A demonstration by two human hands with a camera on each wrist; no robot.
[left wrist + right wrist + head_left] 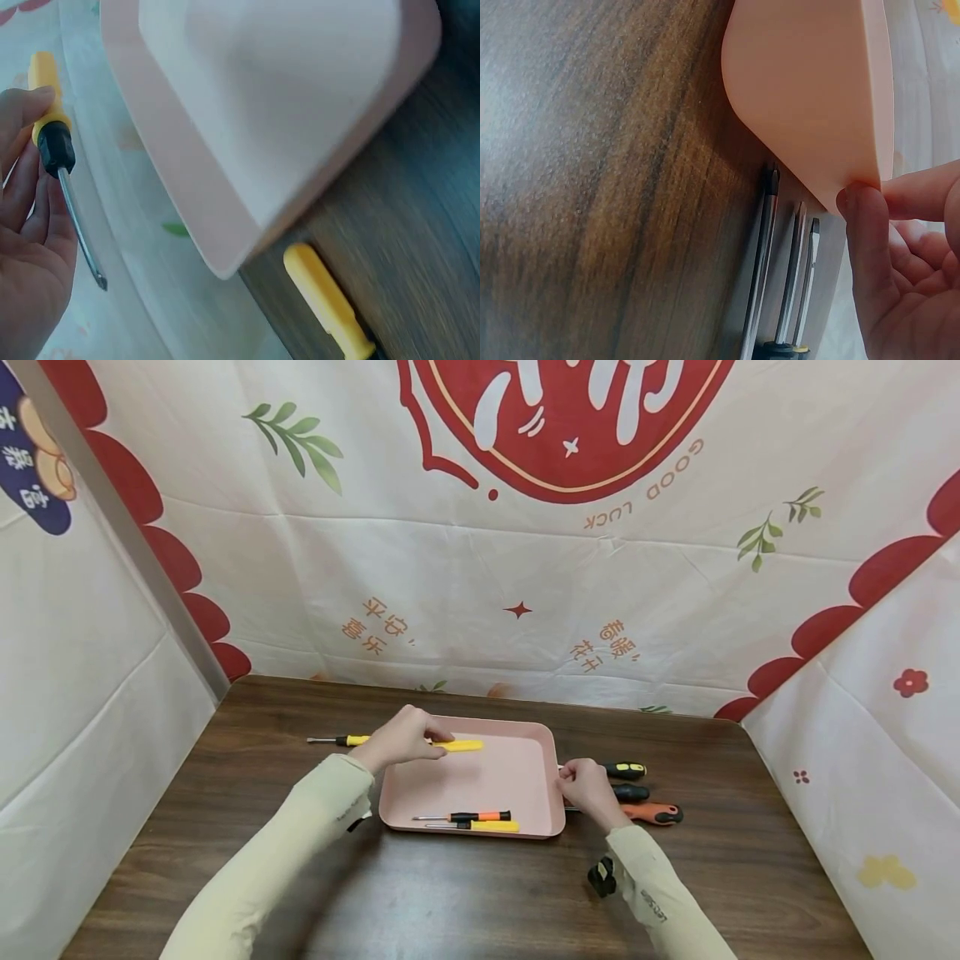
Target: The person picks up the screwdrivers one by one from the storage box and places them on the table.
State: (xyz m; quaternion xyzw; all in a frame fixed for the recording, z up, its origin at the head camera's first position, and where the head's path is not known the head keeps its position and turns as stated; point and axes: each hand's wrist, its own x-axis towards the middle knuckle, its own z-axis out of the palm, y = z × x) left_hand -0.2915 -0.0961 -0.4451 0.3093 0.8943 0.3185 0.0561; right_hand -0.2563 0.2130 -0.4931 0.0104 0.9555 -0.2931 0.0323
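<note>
Screwdrivers (465,746): seven, two in single pink tray (502,777); left hand (401,739) grips one, right hand (588,789) pinches tray rim.

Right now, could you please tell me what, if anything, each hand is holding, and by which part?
The left hand holds a screwdriver by its yellow handle; the right hand pinches the pink tray by its rim on the right side.

Two screwdrivers (497,827) in tray (487,781), three others (632,792) right of it, another (356,740) left
</note>
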